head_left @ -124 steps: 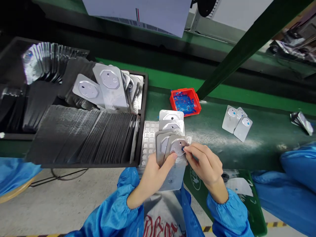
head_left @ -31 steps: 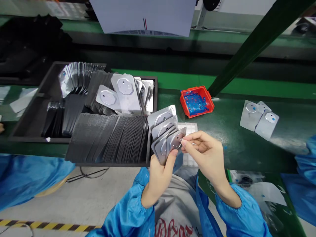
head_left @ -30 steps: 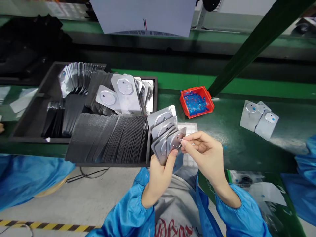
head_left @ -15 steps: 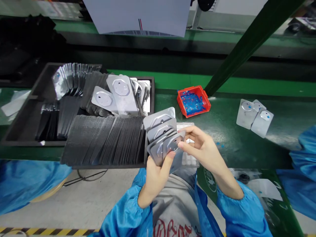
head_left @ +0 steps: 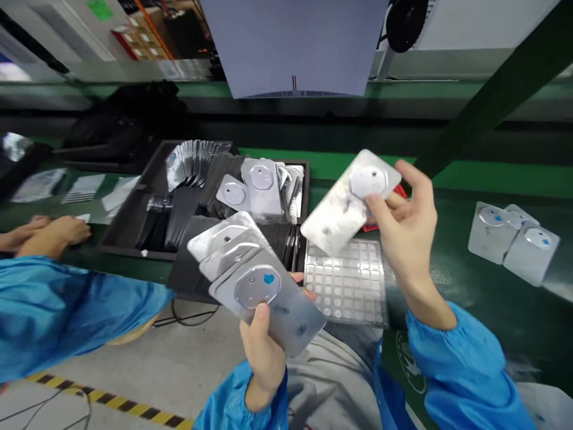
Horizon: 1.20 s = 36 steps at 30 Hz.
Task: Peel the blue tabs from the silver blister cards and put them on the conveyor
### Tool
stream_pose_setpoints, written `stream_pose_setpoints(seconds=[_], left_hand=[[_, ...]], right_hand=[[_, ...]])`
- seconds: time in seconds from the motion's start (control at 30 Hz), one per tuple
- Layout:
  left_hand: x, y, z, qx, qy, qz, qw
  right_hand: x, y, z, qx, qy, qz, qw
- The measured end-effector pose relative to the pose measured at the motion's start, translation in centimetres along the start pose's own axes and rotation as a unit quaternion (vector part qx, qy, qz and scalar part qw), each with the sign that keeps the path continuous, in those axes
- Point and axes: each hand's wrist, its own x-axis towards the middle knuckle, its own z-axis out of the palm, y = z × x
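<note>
The person beside me has both hands full. The left hand has its fingers gripping a fanned stack of metal plates, thumb on the top one, near the body and partly in front of the black tray. That top plate has an eight-sided raised area marked with a blue patch. The right hand has its fingers pinching a single plate by one end, held up tilted above a clear gridded tray; its raised area shows a dark hole, and dark smudges mark the metal below. Bits of a red bin peek out behind it.

On the tabletop to the right lie three overlapping plates, blue dots on at least two. More plates fill the black tray.

As for markings, the big pale panel opposite bears a small two-stripe mark, one dark line and one red, above a fine dark strip at its lower edge that I can't make out. A bright green note sits at upper left, any writing unreadable. Below the tabletop edge, a dark green surface carries a round pale emblem, too faint to read. At left, a co-worker's hands rest together.
</note>
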Motion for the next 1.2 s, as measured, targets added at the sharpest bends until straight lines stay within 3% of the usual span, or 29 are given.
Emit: stream_pose_setpoints(seconds=[0.13,0.23,0.3,0.37,0.47,0.57,0.7,0.87,1.2], left_hand=[[-0.1,0.5,-0.2,0.057,0.116,0.073,0.989],[0.2,0.5,-0.2,0.063,0.15,0.048,0.986],[0.4,0.5,-0.3,0.062,0.145,0.012,0.987],[0.8,0.3,-0.4,0.065,0.132,-0.018,0.989],[1.4,-0.2,-0.5,0.102,0.119,-0.038,0.987],[1.9,-0.6,0.0,0.154,0.107,-0.037,0.982],[2.1,-0.5,1.3,0.205,0.042,0.004,0.978],[1.7,-0.2,2.6,0.25,-0.003,0.034,0.968],[1.3,0.0,3.1,0.275,-0.023,0.037,0.961]], right_hand=[[4.1,-0.3,7.0,-0.027,-0.052,-0.104,0.993],[5.7,0.9,11.2,-0.078,-0.146,-0.162,0.973],[5.7,1.9,12.3,-0.137,-0.195,-0.222,0.946],[4.6,2.2,11.7,-0.174,-0.189,-0.266,0.929],[1.3,0.8,8.2,-0.142,-0.137,-0.283,0.939],[-2.3,-1.5,3.7,-0.089,-0.165,-0.291,0.938],[-5.2,-2.6,-0.1,-0.178,-0.19,-0.337,0.905],[-5.8,-1.9,-1.3,-0.239,-0.171,-0.333,0.896],[-6.1,-0.6,-1.8,-0.227,-0.166,-0.384,0.88]])
